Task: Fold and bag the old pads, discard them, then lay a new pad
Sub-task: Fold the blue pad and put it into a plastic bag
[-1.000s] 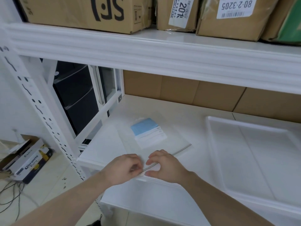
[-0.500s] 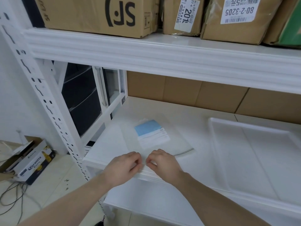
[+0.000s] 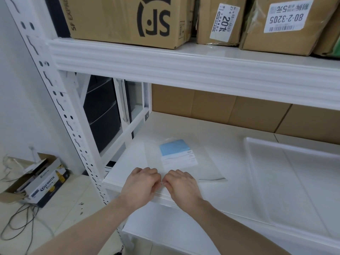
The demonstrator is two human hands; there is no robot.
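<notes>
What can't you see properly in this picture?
- Fingertips of left hand and right hand, head view: curled under, hidden by knuckles.
- Clear bag mouth: hidden under both hands.
- Folded pad print: too small.
- White tray: cut by the right edge.
- Black drawers: too dark.

Bright, even, cool light fills the frame, no hard shadows anywhere. The white lower shelf (image 3: 230, 162) washes out close to overexposure, and the clear tray (image 3: 294, 181) on it nearly vanishes into it. A soft sheen lies on the upper shelf (image 3: 220, 52) beneath the cardboard boxes (image 3: 128, 21). Only a faint shadow sits under the hands (image 3: 161, 183). Wide-angle bending bows the perforated upright (image 3: 60, 107) at the left edge. Everything looks slightly soft, with box labels readable but fuzzy.
</notes>
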